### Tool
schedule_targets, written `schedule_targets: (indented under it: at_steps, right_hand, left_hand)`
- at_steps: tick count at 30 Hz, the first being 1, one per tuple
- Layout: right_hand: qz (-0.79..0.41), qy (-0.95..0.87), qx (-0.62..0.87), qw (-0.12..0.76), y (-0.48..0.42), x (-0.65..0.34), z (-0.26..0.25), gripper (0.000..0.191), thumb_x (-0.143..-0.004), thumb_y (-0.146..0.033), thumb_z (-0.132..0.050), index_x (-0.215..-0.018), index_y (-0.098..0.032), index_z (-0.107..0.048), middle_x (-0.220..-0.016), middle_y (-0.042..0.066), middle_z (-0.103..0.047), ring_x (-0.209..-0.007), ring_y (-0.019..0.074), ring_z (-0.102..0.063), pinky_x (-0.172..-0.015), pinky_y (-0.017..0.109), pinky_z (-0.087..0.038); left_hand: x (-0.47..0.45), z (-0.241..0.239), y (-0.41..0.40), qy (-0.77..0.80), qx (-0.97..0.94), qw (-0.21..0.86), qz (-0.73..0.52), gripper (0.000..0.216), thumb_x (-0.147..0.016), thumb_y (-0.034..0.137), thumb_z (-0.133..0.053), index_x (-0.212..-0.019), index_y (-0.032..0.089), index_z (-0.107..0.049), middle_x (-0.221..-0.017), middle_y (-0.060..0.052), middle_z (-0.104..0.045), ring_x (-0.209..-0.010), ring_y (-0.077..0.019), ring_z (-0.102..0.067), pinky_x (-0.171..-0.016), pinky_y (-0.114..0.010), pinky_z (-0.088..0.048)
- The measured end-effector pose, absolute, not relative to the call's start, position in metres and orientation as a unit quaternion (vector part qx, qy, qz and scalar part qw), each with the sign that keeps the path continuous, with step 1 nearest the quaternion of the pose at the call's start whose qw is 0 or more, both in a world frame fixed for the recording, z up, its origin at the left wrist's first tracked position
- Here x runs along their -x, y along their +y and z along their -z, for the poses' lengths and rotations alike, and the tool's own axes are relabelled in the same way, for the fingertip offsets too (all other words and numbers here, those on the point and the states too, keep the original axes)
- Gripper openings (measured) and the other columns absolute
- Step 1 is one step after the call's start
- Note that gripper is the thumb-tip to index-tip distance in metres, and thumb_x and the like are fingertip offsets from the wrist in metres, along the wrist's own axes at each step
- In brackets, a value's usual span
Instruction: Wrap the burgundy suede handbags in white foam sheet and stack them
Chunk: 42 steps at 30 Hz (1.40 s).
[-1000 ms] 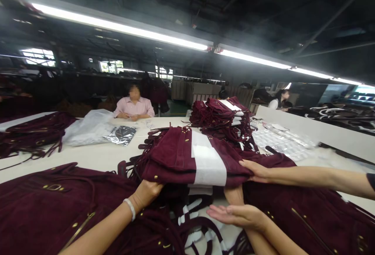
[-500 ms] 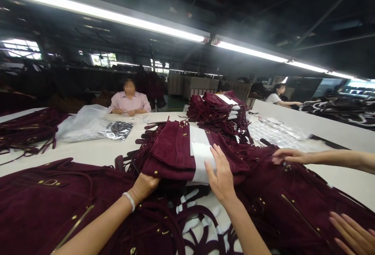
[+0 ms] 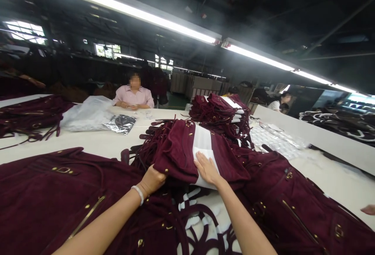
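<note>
In front of me a burgundy suede bag [image 3: 178, 149] with a white paper band [image 3: 202, 138] around it lies on top of a pile of similar bags. My left hand [image 3: 154, 180], with a pale bracelet at the wrist, is closed on the bag's near left corner. Flat on the white band, fingers stretched out, rests my right hand [image 3: 207, 168]. Beneath the bag's near edge, burgundy straps with white wrapping [image 3: 202, 223] lie on the table. Another burgundy bag [image 3: 73, 192] with gold zip and buckle fills the left foreground.
A large burgundy bag [image 3: 295, 196] lies at right, with part of another person's hand [image 3: 369, 209] at the edge. Banded bags [image 3: 219, 110] are stacked behind. Plastic bags [image 3: 88, 114] lie at left. A person [image 3: 134, 95] sits across the white table [image 3: 152, 113].
My right hand has come down flat onto the white band. My left hand keeps its grip on the corner. The other person's hands have withdrawn from the right-hand bag.
</note>
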State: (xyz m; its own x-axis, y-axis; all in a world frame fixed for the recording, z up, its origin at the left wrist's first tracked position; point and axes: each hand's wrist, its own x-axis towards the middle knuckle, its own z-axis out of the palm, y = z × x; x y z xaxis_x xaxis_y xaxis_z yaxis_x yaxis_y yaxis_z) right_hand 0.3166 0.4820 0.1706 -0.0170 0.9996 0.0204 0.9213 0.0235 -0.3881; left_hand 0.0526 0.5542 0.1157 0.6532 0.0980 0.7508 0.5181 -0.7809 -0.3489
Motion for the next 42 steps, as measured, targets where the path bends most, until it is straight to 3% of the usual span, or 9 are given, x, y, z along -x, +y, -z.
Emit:
schedule_targets:
  at_steps: [10,16,19,22,27,32,37,42]
  right_hand:
    - [-0.077,-0.699,0.68,0.21,0.454,-0.296,-0.168,0.054,-0.102,-0.043,-0.021,-0.148,-0.017,-0.035,-0.153,0.007,-0.03,-0.143,0.0209,-0.023,-0.117,0.047,-0.016]
    - [-0.068,-0.686,0.634,0.35,0.405,-0.284,-0.158,0.048,-0.101,-0.042,-0.03,-0.142,-0.022,-0.046,-0.145,0.006,-0.045,-0.136,0.0223,-0.038,-0.116,0.049,-0.023]
    - [-0.067,-0.651,0.622,0.431,0.398,-0.297,-0.165,0.041,-0.098,-0.041,-0.041,-0.127,-0.021,-0.062,-0.13,0.008,-0.06,-0.123,0.0231,-0.054,-0.111,0.044,-0.036]
    - [-0.031,-0.593,0.639,0.489,0.414,-0.325,-0.18,0.034,-0.092,-0.039,-0.049,-0.111,-0.019,-0.07,-0.119,0.009,-0.067,-0.112,0.0247,-0.061,-0.105,0.042,-0.043]
    - [-0.093,-0.497,0.721,0.473,0.473,-0.372,-0.202,0.035,-0.085,-0.029,-0.058,-0.115,-0.015,-0.067,-0.124,0.011,-0.064,-0.113,0.0253,-0.06,-0.103,0.038,-0.043]
    - [-0.181,-0.441,0.748,0.462,0.519,-0.388,-0.198,0.039,-0.079,-0.031,-0.07,-0.112,-0.009,-0.068,-0.106,0.014,-0.071,-0.099,0.0255,-0.066,-0.089,0.033,-0.05]
    - [-0.247,-0.392,0.746,0.477,0.534,-0.387,-0.182,0.032,-0.076,-0.033,-0.073,-0.096,-0.008,-0.072,-0.089,0.011,-0.073,-0.08,0.0217,-0.068,-0.068,0.027,-0.052]
    - [-0.286,-0.36,0.733,0.501,0.536,-0.387,-0.175,0.031,-0.071,-0.027,-0.077,-0.094,-0.007,-0.07,-0.085,0.01,-0.073,-0.072,0.0179,-0.066,-0.062,0.024,-0.051]
  left_hand:
    - [-0.051,-0.113,0.554,-0.179,0.853,0.299,0.389,0.022,-0.071,0.002,-0.048,-0.071,0.017,-0.065,-0.07,-0.008,-0.064,-0.065,-0.0211,-0.062,-0.062,-0.035,-0.052]
    - [-0.05,-0.111,0.556,-0.189,0.851,0.296,0.39,0.02,-0.071,0.004,-0.05,-0.07,0.018,-0.064,-0.068,-0.007,-0.064,-0.062,-0.0189,-0.061,-0.062,-0.033,-0.052]
    - [-0.05,-0.113,0.556,-0.192,0.85,0.296,0.391,0.02,-0.071,0.005,-0.05,-0.071,0.018,-0.064,-0.069,-0.007,-0.064,-0.062,-0.0193,-0.061,-0.061,-0.033,-0.052]
    - [-0.051,-0.115,0.555,-0.192,0.848,0.298,0.394,0.02,-0.072,0.005,-0.049,-0.069,0.018,-0.064,-0.069,-0.008,-0.064,-0.063,-0.0206,-0.062,-0.06,-0.033,-0.052]
    - [-0.052,-0.117,0.554,-0.193,0.845,0.303,0.396,0.022,-0.074,0.004,-0.049,-0.071,0.018,-0.066,-0.071,-0.009,-0.065,-0.063,-0.0208,-0.061,-0.06,-0.034,-0.052]
    - [-0.051,-0.119,0.553,-0.197,0.844,0.309,0.391,0.022,-0.075,0.003,-0.05,-0.07,0.018,-0.065,-0.07,-0.008,-0.065,-0.059,-0.0195,-0.06,-0.058,-0.032,-0.05]
    - [-0.053,-0.125,0.549,-0.207,0.846,0.303,0.386,0.023,-0.075,0.002,-0.049,-0.069,0.018,-0.065,-0.068,-0.008,-0.064,-0.063,-0.0213,-0.061,-0.06,-0.033,-0.049]
    - [-0.056,-0.14,0.535,-0.229,0.862,0.287,0.349,0.028,-0.075,-0.001,-0.045,-0.068,0.018,-0.065,-0.063,-0.007,-0.061,-0.064,-0.0224,-0.061,-0.066,-0.035,-0.049]
